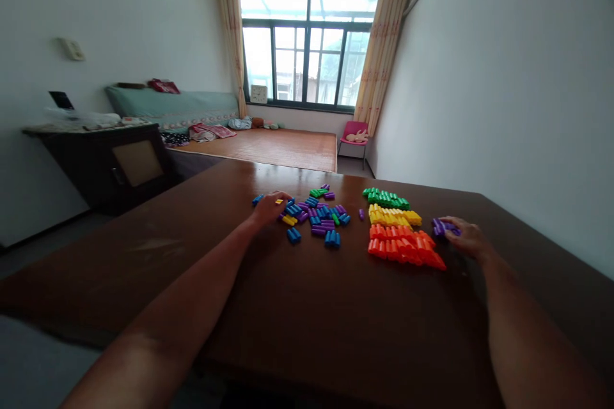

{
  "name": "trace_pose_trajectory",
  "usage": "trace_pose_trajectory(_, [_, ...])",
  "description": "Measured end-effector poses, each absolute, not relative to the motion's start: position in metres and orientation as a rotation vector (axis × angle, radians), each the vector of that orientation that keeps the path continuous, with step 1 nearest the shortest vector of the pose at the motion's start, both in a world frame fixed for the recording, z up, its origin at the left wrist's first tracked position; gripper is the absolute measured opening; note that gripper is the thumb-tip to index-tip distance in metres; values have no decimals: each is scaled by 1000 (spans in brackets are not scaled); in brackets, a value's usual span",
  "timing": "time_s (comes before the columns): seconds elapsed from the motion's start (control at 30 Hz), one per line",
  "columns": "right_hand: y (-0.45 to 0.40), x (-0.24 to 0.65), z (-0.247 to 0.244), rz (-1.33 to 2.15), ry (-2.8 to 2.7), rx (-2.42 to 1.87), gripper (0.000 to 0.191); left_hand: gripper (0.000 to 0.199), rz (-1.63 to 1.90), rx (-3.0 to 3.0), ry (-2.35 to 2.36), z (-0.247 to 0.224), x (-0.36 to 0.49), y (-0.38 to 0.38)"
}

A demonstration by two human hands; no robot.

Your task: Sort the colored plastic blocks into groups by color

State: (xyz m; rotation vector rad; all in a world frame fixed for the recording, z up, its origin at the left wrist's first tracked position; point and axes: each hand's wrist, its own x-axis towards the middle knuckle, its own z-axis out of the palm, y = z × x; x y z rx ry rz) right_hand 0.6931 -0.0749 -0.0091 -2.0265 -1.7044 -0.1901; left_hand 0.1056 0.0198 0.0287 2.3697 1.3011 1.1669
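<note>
My left hand [271, 207] lies palm down at the left edge of a mixed pile of small plastic blocks. Its fingers reach out over blue pieces, and a small yellow spot shows at them. In the pile are purple blocks [323, 230], blue blocks [332, 239], a yellow block [290, 220] and a few green blocks [317, 193]. My right hand [466, 236] closes around a cluster of purple blocks [443, 228] on the tabletop. Left of it, rows of orange blocks [403, 246], yellow blocks [393, 215] and green blocks [386, 199] are grouped by colour.
Everything rests on a dark brown table [288, 307]. One purple block [361, 214] lies between the pile and the rows. Beyond are a bed [288, 147], a pink chair [354, 134] and a window. A dark cabinet [110, 160] stands at left.
</note>
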Motion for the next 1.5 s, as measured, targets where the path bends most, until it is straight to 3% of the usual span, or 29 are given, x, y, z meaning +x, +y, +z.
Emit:
trace_pose_trajectory(0.23, [-82,677,12,-409,-1548,-1966,40,24,760,2729,1096,20,112,17])
trace_pose_trajectory(0.4, [-82,670,14,-433,-1524,-1903,40,31,818,2729,1385,20,110,17])
trace_pose_trajectory(0.6, [-74,659,13,-563,-1566,-1769,37,25,610,2876,942,27,157,-20])
trace_pose_trajectory(0.8, [-69,650,8,-614,-1699,-1726,35,33,499,2896,1033,23,175,-40])
trace_pose_trajectory(0.93, [-68,648,8,-616,-1712,-1725,35,43,614,2843,1018,31,155,-23])
trace_pose_trajectory(1.07, [-67,648,8,-598,-1703,-1738,36,39,860,2587,1538,34,113,10])
trace_pose_trajectory(1.2, [-66,648,6,-555,-1719,-1757,36,32,774,2401,1865,24,80,30])
trace_pose_trajectory(1.33, [-65,647,3,-514,-1730,-1778,37,31,810,2417,1807,18,78,31])
trace_pose_trajectory(1.5, [-71,641,10,-497,-1718,-1773,36,26,1189,2118,1491,25,88,29])
